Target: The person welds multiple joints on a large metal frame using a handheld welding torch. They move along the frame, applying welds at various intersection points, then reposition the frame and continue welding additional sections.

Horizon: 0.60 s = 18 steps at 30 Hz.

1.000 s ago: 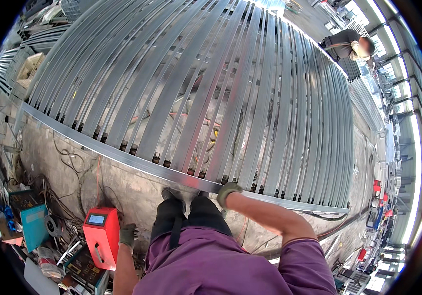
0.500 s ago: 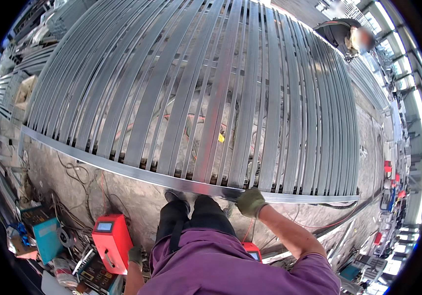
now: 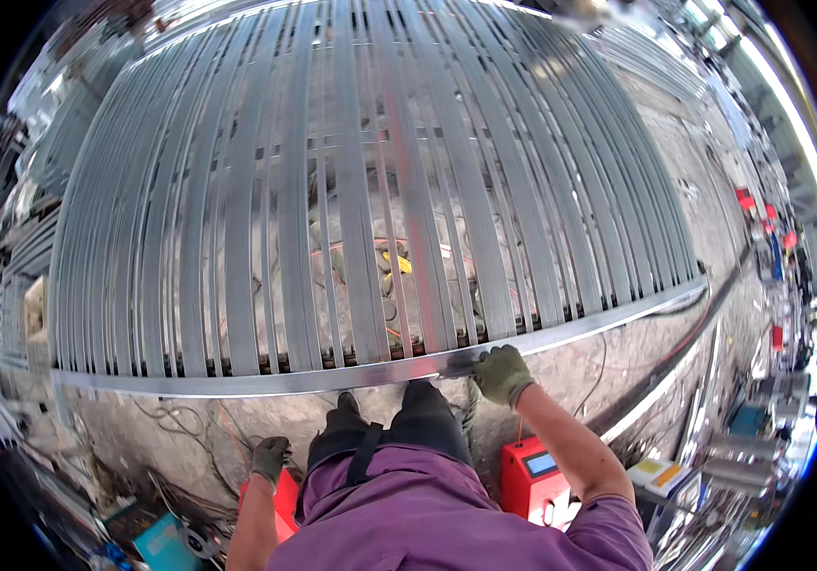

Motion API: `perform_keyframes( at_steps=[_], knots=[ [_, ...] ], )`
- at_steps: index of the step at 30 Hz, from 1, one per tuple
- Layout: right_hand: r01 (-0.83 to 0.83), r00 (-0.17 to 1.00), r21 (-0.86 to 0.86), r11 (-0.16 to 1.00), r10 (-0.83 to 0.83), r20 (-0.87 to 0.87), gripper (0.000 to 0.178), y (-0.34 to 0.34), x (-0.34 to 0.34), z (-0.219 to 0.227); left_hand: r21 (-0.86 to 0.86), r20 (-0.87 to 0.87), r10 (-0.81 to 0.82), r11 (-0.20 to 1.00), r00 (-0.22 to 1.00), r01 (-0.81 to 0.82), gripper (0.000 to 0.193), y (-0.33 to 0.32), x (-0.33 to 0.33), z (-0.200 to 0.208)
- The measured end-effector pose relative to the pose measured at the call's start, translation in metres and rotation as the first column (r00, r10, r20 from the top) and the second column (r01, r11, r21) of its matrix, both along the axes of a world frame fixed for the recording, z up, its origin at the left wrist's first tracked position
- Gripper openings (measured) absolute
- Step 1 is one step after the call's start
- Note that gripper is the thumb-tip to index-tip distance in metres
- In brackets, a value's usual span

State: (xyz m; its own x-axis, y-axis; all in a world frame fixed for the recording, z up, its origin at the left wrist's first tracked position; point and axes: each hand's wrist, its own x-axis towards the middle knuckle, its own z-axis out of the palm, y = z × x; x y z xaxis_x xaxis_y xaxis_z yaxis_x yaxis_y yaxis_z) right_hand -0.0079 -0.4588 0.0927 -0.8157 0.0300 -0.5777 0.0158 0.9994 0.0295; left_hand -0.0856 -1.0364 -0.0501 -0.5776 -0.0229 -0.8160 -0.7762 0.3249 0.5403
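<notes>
A long flat metal rail (image 3: 370, 376) runs across in front of me, along the near ends of many grey metal strips (image 3: 361, 285). My right hand (image 3: 502, 376), in an olive glove, is closed at this rail, right of its middle. A dark, narrow shape lies against the rail beside the fingers; what the hand grips is hidden. My left hand (image 3: 270, 457), gloved too, hangs low at my left side above a red box-shaped machine (image 3: 285, 504). Its fingers are curled, and nothing shows in them.
A second red machine with a small screen (image 3: 527, 476) stands by my right hip. Cables (image 3: 180, 419) trail over the floor at left. A teal box (image 3: 168, 544) sits at lower left. Under the strips lies a yellow object (image 3: 397, 263). Metal stock is stacked at both sides.
My view has turned, so the frame now slopes up to the right. My left hand has risen away from my side. My right hand stays at the rail. The other person is no longer clearly visible.
</notes>
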Motion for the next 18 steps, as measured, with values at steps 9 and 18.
perform_keyframes(
  at_steps=[9, 18],
  knots=[
    [-0.131, 0.958, 0.114, 0.985, 0.096, 0.269, 0.025, -0.041, -0.045, 0.032, 0.048, 0.041, 0.119, 0.991, 0.992, -0.121, 0.017, -0.087, -0.048, -0.017],
    [-0.345, 0.936, -0.081, 0.935, 0.349, 0.04, 0.023, -0.169, -0.085, -0.111, -0.268, 0.334, 0.268, 0.946, 0.904, -0.182, 0.023, -0.22, 0.078, -0.068]
  ],
)
